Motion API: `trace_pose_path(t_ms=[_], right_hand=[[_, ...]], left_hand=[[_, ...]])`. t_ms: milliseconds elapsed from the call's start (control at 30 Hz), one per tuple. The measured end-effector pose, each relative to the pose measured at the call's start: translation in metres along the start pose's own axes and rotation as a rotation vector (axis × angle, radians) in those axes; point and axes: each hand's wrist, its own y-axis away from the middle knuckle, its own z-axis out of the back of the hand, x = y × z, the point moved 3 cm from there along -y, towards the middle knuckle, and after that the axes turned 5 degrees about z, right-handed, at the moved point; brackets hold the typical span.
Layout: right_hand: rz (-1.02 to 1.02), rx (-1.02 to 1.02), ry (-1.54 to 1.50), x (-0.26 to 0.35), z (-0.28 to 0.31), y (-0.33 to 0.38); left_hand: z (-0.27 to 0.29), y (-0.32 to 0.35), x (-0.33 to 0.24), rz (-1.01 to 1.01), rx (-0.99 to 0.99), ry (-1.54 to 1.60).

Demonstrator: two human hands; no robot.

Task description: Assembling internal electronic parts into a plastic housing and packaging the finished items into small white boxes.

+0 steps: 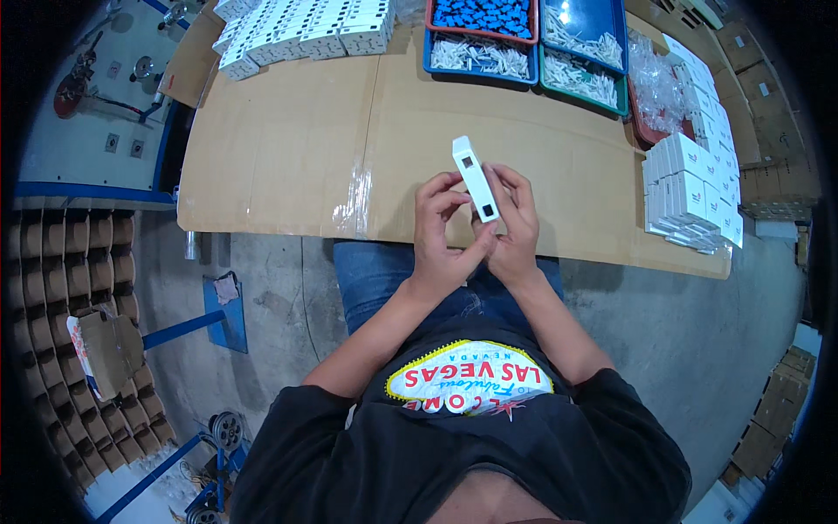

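Note:
Above the near edge of the cardboard-covered table, both of my hands hold a slim white block-shaped piece (477, 185). It is tilted, with its upper end leaning left, and two dark square spots show on its narrow side. My left hand (442, 231) grips it from the left, fingers curled and thumb near its lower end. From the right, my right hand (513, 223) closes on it, with fingers along its side. Both thumbs meet close to the lower end. Whether the piece is a carton or a plastic part, I cannot tell.
At the back stand a red tray (484, 39) of blue pieces and blue and green trays (583, 103) of white slender parts. White boxes (340, 39) are stacked back left, more boxes (690, 188) at right. Clear plastic bags (656, 87) lie beside the trays. A partitioned cardboard crate (65, 288) is at far left.

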Motion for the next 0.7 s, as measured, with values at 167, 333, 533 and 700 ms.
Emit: trace_pose_path(t_ms=[167,333,533,700], right_hand=[[-0.091,-0.079,0.234,-0.021,0.005,-0.015],[-0.345,-0.009,0.280,-0.063,0.021,-0.013],[-0.339,-0.165,-0.158,-0.057,0.008,-0.089],[-0.064,0.069,-0.187,-0.049,-0.074,-0.219]], left_hand=[[0.010,-0.016,0.005,0.058,0.120,-0.008],[0.029,-0.008,0.051,0.430,0.131,0.030],[0.043,-0.039,0.102,0.844,0.582,0.426],[0.048,-0.091,0.121,1.010,1.097,0.388]])
